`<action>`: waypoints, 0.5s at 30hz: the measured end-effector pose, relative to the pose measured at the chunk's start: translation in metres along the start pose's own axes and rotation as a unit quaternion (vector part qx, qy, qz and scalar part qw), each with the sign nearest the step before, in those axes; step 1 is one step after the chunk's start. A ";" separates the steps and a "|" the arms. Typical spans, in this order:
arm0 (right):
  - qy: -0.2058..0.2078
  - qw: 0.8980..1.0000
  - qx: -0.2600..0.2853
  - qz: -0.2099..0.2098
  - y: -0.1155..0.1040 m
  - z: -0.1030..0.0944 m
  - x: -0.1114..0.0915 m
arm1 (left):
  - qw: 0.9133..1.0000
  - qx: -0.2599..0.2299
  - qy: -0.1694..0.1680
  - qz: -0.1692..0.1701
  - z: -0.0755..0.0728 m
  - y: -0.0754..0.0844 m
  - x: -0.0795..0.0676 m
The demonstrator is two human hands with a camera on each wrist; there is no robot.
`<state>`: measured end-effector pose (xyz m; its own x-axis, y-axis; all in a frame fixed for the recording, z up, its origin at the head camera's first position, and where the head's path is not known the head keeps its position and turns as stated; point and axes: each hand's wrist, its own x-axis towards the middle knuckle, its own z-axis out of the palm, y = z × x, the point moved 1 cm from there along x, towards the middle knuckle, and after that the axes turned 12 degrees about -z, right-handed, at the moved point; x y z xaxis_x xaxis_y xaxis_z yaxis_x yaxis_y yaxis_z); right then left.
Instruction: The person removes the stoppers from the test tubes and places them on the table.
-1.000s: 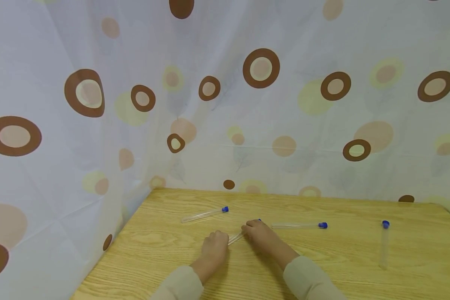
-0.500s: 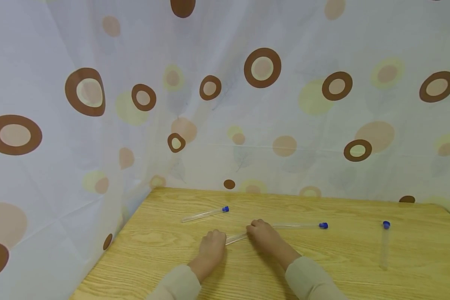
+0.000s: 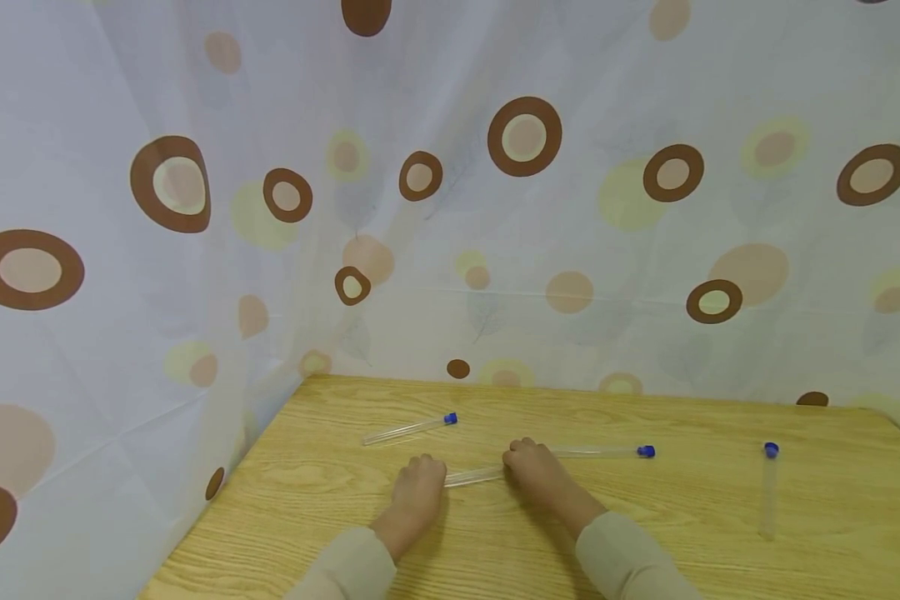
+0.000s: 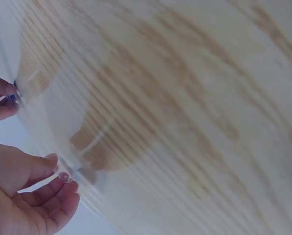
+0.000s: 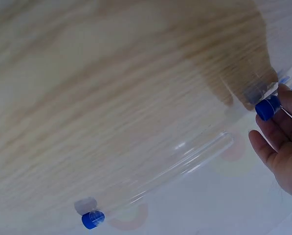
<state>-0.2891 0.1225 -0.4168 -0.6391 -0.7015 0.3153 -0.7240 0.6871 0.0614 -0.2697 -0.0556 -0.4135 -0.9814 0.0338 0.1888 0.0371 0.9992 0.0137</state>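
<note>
The left hand pinches the rounded end of a clear tube and the right hand pinches its blue cap, so the tube bridges the gap between them, left of the wooden table's middle. Its long axis runs left to right, the capped end pointing right and slightly toward the far side. Farther off and left, a second tube lies in much the same direction, its cap also rightward.
</note>
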 end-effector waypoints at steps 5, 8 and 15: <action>0.000 1.000 0.003 -0.013 -0.001 -0.006 -0.002 | 1.000 0.021 0.011 0.018 -0.002 -0.002 0.000; 0.003 1.000 0.004 -0.020 0.000 -0.009 -0.004 | 0.999 0.031 0.019 0.030 -0.005 -0.002 -0.001; 0.017 0.999 0.028 -0.022 0.003 -0.010 -0.009 | 0.998 0.024 0.037 0.047 -0.006 -0.004 -0.002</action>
<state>-0.2827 0.1325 -0.4098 -0.5969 -0.7237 0.3464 -0.7658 0.6426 0.0228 -0.2668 -0.0603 -0.4076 -0.9572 0.1284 0.2595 0.1183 0.9915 -0.0544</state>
